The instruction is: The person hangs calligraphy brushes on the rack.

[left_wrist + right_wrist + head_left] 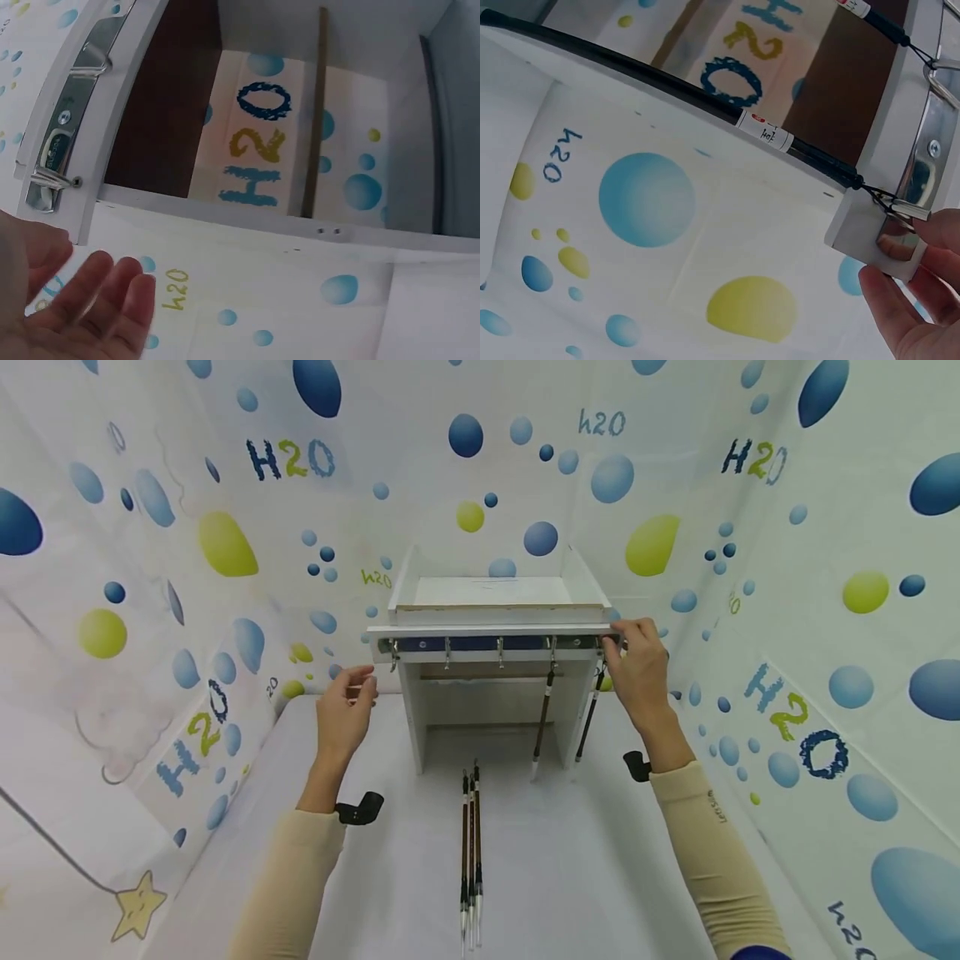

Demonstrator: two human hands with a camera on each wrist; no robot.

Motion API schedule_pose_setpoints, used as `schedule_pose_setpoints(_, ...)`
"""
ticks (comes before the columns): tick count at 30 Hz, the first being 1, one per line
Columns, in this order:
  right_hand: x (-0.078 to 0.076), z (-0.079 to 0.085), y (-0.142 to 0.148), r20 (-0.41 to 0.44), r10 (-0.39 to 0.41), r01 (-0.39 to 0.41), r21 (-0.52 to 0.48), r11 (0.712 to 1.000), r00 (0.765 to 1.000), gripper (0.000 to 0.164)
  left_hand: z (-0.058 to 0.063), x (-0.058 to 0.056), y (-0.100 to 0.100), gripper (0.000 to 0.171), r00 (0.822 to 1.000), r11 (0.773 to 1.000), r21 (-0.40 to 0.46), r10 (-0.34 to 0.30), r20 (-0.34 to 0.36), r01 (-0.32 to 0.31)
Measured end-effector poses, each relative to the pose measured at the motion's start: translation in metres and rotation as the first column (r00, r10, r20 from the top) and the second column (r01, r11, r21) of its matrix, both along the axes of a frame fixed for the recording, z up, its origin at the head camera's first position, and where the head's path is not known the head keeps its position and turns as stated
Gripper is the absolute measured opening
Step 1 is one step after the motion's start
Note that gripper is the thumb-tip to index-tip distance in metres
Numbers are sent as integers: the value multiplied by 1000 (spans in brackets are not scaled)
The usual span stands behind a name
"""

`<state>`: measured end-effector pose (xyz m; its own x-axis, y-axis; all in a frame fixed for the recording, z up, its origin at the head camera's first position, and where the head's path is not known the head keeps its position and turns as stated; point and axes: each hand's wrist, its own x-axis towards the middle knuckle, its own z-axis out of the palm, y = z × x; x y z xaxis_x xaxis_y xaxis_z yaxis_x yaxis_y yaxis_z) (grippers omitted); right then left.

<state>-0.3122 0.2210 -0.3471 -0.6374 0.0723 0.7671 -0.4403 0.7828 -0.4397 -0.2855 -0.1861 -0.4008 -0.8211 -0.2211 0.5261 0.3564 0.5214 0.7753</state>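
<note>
Nearest me, three brushes (471, 839) lay side by side on the white table (570, 868), tips towards me. Beyond them, my left hand (343, 714) hung beside the left end of the white rack (382, 633), fingers loosely bent, holding nothing. My right hand (637, 675) was at the other end, thumb in at the end hook (913, 209), fingers about the rack's corner; whether they pinched the cord loop (877, 193) I couldn't tell. One brush (590, 714) hung there, another (543, 710) from the next hook (552, 649); three hooks (447, 652) further left were bare. I took the step to be seating that loop; the next move, I judged, called for freeing my fingers without dragging it. Behind, pale walls (405, 410) carried blue and green bubbles (612, 478).
</note>
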Motion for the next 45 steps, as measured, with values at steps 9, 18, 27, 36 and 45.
schedule_pose_setpoints(9, -2, 0, -1, -1, 1, -1, 11, 1000, 1000, 25, -44, 26, 22, 26, 969, 999, -18, -38, 245, 44)
schedule_pose_setpoints(18, -1, 0, -1, -23, -21, 22, 21, 1000, 1000, 24, -93, 42, 53, 28, 906, 991, -70, -74, 417, 113)
schedule_pose_setpoints(27, 0, -3, -3, -47, -37, 38, 26, 999, 998, 22, -145, 56, 81, 30, 840, 974, -94, -127, 527, 206)
schedule_pose_setpoints(36, 0, -3, -4, -61, -43, 44, 16, 999, 997, 22, -167, 68, 98, 30, 812, 943, -166, -148, 564, 288)
schedule_pose_setpoints(45, -1, -6, -6, -72, -54, 55, 24, 998, 996, 22, -187, 77, 105, 23, 831, 910, -266, -133, 540, 318)
